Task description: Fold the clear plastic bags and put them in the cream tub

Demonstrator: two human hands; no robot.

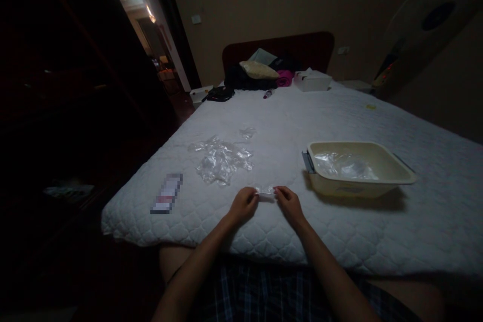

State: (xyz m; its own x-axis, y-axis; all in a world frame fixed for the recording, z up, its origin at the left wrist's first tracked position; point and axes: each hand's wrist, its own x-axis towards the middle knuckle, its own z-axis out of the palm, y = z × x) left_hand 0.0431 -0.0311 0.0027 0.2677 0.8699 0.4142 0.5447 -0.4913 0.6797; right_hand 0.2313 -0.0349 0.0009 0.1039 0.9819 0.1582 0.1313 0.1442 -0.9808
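Left hand (244, 205) and right hand (289, 205) close together over the near edge of the bed (339, 115), low in the middle of the view. Between them a small clear bag (266, 192), pinched at either end: left grip closed on its left end with thumb and fingertips, right grip closed on its right end in the same way. Bag held just above the quilted white cover, stretched across the gap between the hands; too small and too dim for any contents to be told. Just beyond the left hand, a loose pile of clear bags (222, 161) on the cover, crumpled and overlapping, with one stray scrap of clear plastic (247, 133) a little farther back, apart from the pile. Left of the pile, near the bed's left edge, a flat rectangular packet (166, 193), blurred out. Right of the hands, near but not touching, a cream tub (358, 187) with a grey handle on its left side and more crumpled plastic (345, 166) lying inside. Well back, by the dark headboard (302, 48), a pale pillow (259, 69) on dark cloth, a magenta item (285, 78), a white box (312, 81) and a black bag (220, 93). At the bottom of the view, checked shorts (256, 292) against the bed's side. Room dim, with a lit doorway (149, 30) at upper left.
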